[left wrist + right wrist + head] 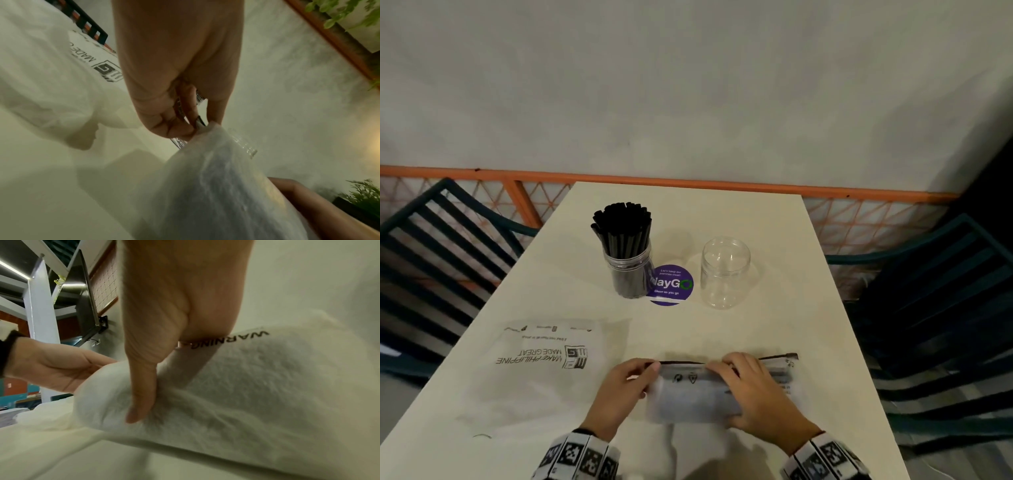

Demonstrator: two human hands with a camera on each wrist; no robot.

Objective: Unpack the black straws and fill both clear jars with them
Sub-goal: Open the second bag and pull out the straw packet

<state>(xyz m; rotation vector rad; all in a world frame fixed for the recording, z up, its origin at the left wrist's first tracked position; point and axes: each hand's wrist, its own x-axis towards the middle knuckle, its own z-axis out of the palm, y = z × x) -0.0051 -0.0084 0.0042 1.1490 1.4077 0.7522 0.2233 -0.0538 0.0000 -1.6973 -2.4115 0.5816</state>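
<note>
A frosted plastic bag [698,397] with a dark zip strip along its far edge lies on the white table [774,329] near me; dark contents show faintly through it. My left hand [625,387] pinches the bag's left top corner [205,129]. My right hand [753,387] grips the bag from above, fingers at the zip edge and thumb [141,395] pressed into its near side. Farther back, a clear jar [631,274] packed with black straws [623,226] stands left, and a second clear jar [725,274], with nothing in it, stands right.
A flat, printed plastic bag [544,356] lies on the table's left half. A purple round sticker [671,284] sits between the jars. Dark slatted chairs [438,246] flank the table on both sides, and an orange rail [688,185] runs behind it.
</note>
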